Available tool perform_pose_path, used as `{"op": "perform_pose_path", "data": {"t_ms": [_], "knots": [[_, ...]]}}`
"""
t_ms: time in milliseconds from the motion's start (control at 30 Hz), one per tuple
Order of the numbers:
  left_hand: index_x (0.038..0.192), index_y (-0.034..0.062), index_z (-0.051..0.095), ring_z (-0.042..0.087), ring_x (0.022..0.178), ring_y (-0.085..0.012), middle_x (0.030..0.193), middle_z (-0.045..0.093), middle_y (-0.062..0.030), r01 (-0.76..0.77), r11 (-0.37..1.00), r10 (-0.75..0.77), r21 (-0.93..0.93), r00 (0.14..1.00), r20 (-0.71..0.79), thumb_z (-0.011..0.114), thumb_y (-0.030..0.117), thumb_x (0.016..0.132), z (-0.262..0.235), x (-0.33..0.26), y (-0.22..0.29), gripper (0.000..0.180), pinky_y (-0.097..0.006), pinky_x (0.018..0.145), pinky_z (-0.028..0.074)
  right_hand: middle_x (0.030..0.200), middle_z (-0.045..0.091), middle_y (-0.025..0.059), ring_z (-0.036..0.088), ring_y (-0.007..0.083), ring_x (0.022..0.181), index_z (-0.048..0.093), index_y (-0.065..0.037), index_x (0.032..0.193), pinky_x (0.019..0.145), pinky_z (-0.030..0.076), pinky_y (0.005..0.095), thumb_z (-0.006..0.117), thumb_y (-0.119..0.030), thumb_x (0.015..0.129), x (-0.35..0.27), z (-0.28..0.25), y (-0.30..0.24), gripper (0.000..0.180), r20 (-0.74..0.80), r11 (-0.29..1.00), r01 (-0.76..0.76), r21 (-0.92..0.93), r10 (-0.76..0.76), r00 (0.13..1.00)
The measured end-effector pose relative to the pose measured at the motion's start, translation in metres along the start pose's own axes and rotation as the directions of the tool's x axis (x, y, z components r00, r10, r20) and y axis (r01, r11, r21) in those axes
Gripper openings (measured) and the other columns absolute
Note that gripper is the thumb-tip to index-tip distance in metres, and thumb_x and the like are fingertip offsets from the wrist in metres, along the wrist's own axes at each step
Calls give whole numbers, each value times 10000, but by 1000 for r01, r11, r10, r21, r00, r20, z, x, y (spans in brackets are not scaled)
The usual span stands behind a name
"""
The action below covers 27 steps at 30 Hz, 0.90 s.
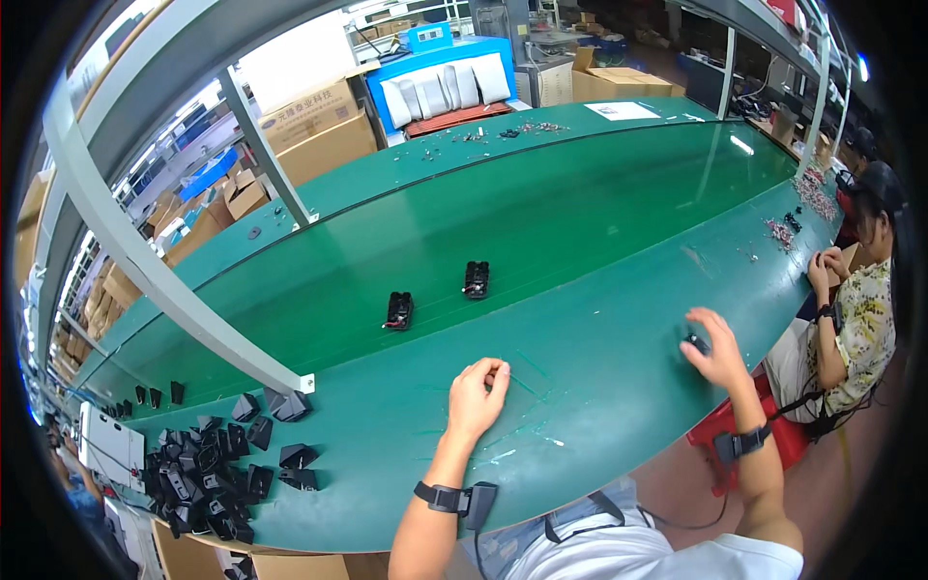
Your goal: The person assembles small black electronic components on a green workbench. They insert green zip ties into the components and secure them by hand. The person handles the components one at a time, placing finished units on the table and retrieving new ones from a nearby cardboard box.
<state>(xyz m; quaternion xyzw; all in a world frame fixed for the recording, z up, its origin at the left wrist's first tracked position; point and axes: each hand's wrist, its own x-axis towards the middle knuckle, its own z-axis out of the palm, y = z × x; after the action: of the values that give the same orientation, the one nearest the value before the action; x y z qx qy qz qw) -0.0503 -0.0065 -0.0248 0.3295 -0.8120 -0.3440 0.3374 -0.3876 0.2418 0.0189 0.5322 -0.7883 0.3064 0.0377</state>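
Observation:
My left hand (475,398) is over the near green table, fingers curled in and thumb against them. Whatever may be inside it is hidden. Farther right, my right hand (717,353) has its fingers bent around a small black part (696,342), which shows between thumb and fingers. Two black plastic housings, one on the left (399,311) and one on the right (477,279), lie on the green belt beyond my hands. Reddish wires show in the left one. Neither hand touches them.
Black plastic shells (208,469) are heaped at the left, beside a grey frame post (208,324). A co-worker (855,290) sits at the right, near small wired parts (781,234). Across the belt stand a blue machine (445,60) and cardboard boxes (324,145).

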Motion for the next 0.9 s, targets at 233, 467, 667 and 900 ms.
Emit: {"op": "perform_pose_path", "data": {"t_ms": [233, 467, 667, 900], "knots": [[1033, 4, 693, 674, 753, -155, 881, 720, -103, 98, 995, -101, 27, 969, 225, 625, 217, 944, -26, 9, 27, 241, -298, 677, 522, 1128, 670, 117, 606, 323, 1063, 697, -40, 1006, 930, 477, 409, 736, -58, 760, -29, 7, 8, 250, -32, 993, 24, 113, -21, 999], [1013, 33, 665, 610, 1068, -361, 1060, 673, -156, -103, 870, 128, 482, 992, -19, 703, 149, 834, -130, -73, 43, 217, -456, 969, 460, 974, 674, 85, 631, 209, 787, 705, -51, 1008, 645, 507, 316, 747, -40, 749, 7, 6, -7, 263, 107, 962, 4, 274, -35, 994], [1330, 30, 497, 339, 1342, -491, 1427, 400, -229, 420, 441, -150, 793, 906, -397, 758, 226, 769, -212, -181, -2, 649, -560, 1105, 298, 986, 673, 84, 644, 189, 776, 700, -62, 1064, 688, 534, 313, 758, -70, 776, 61, 38, -76, 294, 127, 838, 193, 510, -296, 947], [1206, 49, 526, 453, 1240, -478, 1494, 300, -241, 457, 662, -186, 594, 868, -460, 766, 54, 720, -206, -193, -30, 542, -503, 1018, 407, 1018, 691, 70, 629, 155, 672, 694, -65, 1086, 661, 543, 308, 719, -83, 820, 81, 76, -95, 267, 283, 803, 247, 543, -452, 846]]}}
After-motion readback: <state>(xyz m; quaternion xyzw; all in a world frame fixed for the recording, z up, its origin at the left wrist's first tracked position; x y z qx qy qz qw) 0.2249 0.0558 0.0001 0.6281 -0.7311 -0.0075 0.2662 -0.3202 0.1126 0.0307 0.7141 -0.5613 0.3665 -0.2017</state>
